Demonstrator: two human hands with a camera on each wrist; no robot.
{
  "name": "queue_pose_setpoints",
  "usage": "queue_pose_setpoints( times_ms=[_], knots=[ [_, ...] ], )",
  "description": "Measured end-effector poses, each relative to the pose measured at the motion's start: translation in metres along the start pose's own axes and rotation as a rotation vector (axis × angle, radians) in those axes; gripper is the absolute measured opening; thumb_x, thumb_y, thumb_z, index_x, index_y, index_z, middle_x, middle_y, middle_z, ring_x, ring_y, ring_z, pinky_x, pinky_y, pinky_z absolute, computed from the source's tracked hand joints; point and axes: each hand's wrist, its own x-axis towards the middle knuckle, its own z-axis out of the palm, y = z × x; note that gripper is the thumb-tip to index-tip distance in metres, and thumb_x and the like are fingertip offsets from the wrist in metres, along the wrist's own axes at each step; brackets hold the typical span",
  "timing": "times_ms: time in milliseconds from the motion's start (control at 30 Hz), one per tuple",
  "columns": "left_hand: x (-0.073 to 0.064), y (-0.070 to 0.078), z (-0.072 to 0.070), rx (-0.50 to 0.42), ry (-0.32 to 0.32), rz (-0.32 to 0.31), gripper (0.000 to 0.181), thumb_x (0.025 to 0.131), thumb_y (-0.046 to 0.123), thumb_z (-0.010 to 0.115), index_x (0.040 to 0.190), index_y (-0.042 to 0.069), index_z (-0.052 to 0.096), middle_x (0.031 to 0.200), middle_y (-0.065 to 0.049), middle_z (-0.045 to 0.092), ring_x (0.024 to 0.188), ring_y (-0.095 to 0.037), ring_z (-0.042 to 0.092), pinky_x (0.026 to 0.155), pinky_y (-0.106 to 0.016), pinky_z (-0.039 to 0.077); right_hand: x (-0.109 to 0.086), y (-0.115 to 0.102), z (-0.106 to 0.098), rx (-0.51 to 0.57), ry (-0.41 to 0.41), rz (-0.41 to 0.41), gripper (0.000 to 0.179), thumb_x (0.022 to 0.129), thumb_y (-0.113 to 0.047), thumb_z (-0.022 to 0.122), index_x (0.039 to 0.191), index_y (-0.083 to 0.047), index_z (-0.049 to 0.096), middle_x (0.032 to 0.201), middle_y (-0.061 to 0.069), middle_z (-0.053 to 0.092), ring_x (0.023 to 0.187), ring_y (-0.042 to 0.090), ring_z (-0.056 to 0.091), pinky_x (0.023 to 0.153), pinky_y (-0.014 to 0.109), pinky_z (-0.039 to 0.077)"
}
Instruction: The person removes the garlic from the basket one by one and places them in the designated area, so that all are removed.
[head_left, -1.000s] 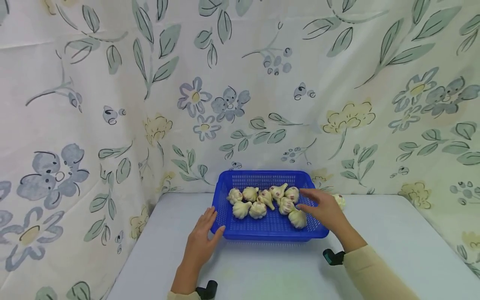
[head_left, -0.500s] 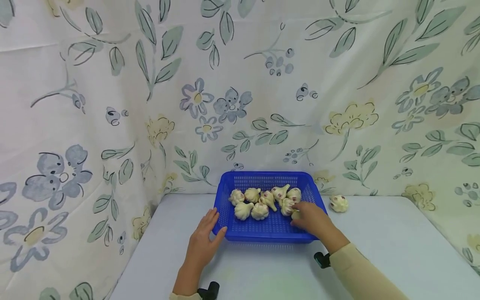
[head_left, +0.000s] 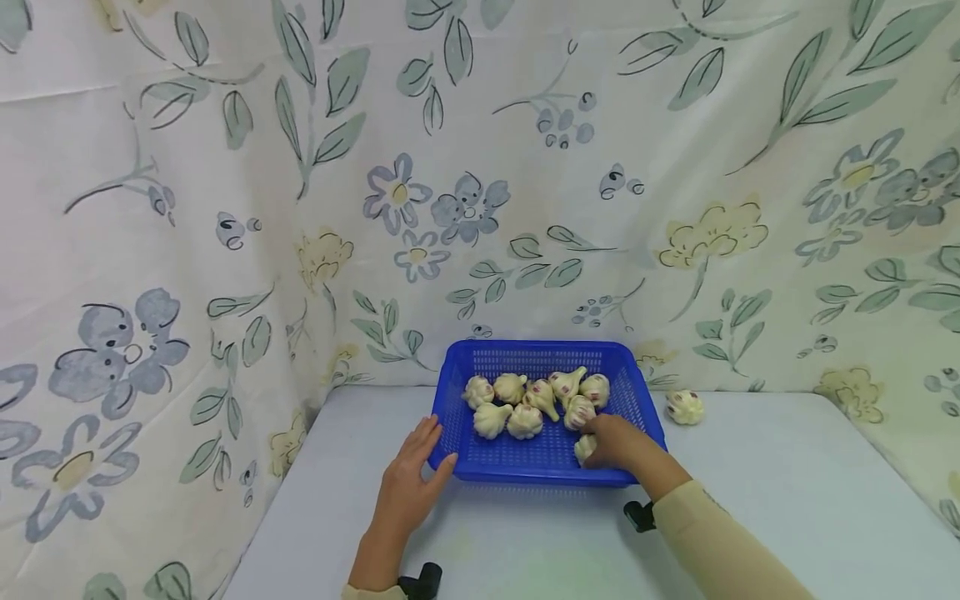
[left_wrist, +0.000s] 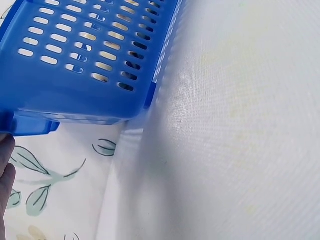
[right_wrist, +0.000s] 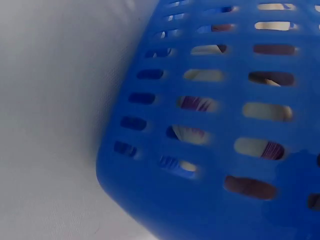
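Observation:
A blue plastic basket (head_left: 510,471) with slotted walls holds several garlic bulbs (head_left: 524,422), bunched toward its back and middle. My right hand (head_left: 621,443) reaches over the basket's right side and grips a garlic bulb (head_left: 584,450) near the front right corner, its fingers partly covering the bulb. My left hand (head_left: 408,479) lies at the basket's left side, fingers straight and thumb spread, against or close to the rim. In the left wrist view only fingertips (left_wrist: 6,165) show beside the basket's rim (left_wrist: 30,125). Through the slots in the right wrist view, purple-streaked garlic shows in pieces.
One more garlic bulb (head_left: 685,407) lies on the white table (head_left: 750,500), to the right of the basket. Behind the table hangs a floral cloth (head_left: 480,208), which also runs along the left side. Each wrist wears a small black camera (head_left: 640,516).
My right hand has moved from the basket's right rim down to the front right bulb and grips it, shifting it slightly left. My left hand stays at the left side.

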Motion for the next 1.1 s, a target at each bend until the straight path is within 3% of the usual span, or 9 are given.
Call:
queue_pose_setpoints(
  times_ms=[167, 433, 567, 700, 1100],
  knots=[
    [0.0012, 0.0027, 0.0005, -0.003, 0.01, 0.017, 0.056, 0.092, 0.036, 0.07, 0.137, 0.006, 0.058, 0.15, -0.002, 0.049, 0.139, -0.025, 0.045, 0.108, -0.047, 0.041, 0.0011, 0.0032, -0.0007, -0.001, 0.008, -0.049, 0.057, 0.07, -0.02, 0.088, 0.121, -0.001, 0.069, 0.118, 0.017, 0.069, 0.111, 0.037, 0.063, 0.098, 0.056, 0.049],
    [0.0009, 0.0024, 0.0004, -0.012, 0.016, 0.015, 0.057, 0.092, 0.039, 0.068, 0.137, 0.006, 0.058, 0.15, -0.002, 0.049, 0.139, -0.024, 0.045, 0.108, -0.046, 0.042, 0.0057, 0.0071, -0.0013, 0.129, 0.042, -0.094, 0.06, 0.072, -0.042, 0.086, 0.122, -0.012, 0.07, 0.121, 0.007, 0.07, 0.108, 0.025, 0.065, 0.095, 0.05, 0.052],
    [0.0001, 0.0011, 0.0007, -0.026, 0.019, 0.01, 0.057, 0.092, 0.039, 0.068, 0.137, 0.006, 0.058, 0.15, -0.001, 0.049, 0.139, -0.023, 0.045, 0.107, -0.046, 0.042, 0.0042, 0.0064, -0.003, 0.184, 0.082, -0.104, 0.063, 0.073, -0.048, 0.084, 0.124, -0.015, 0.069, 0.124, 0.006, 0.068, 0.113, 0.028, 0.063, 0.096, 0.052, 0.051],
    [-0.0003, 0.0011, 0.0004, -0.029, 0.014, 0.003, 0.056, 0.093, 0.039, 0.068, 0.137, 0.007, 0.058, 0.15, -0.001, 0.048, 0.139, -0.024, 0.045, 0.108, -0.046, 0.042, 0.0028, 0.0057, -0.0045, 0.198, 0.094, -0.12, 0.065, 0.073, -0.05, 0.082, 0.126, -0.015, 0.068, 0.125, 0.008, 0.067, 0.115, 0.03, 0.062, 0.096, 0.054, 0.051],
    [0.0001, 0.0022, 0.0007, -0.04, 0.0, -0.013, 0.058, 0.092, 0.04, 0.068, 0.138, 0.006, 0.057, 0.151, -0.002, 0.047, 0.14, -0.024, 0.044, 0.108, -0.046, 0.04, 0.0026, 0.0074, -0.0077, 0.277, 0.084, -0.157, 0.066, 0.074, -0.047, 0.083, 0.128, -0.013, 0.066, 0.123, 0.006, 0.067, 0.105, 0.022, 0.061, 0.091, 0.048, 0.053]
  ],
)
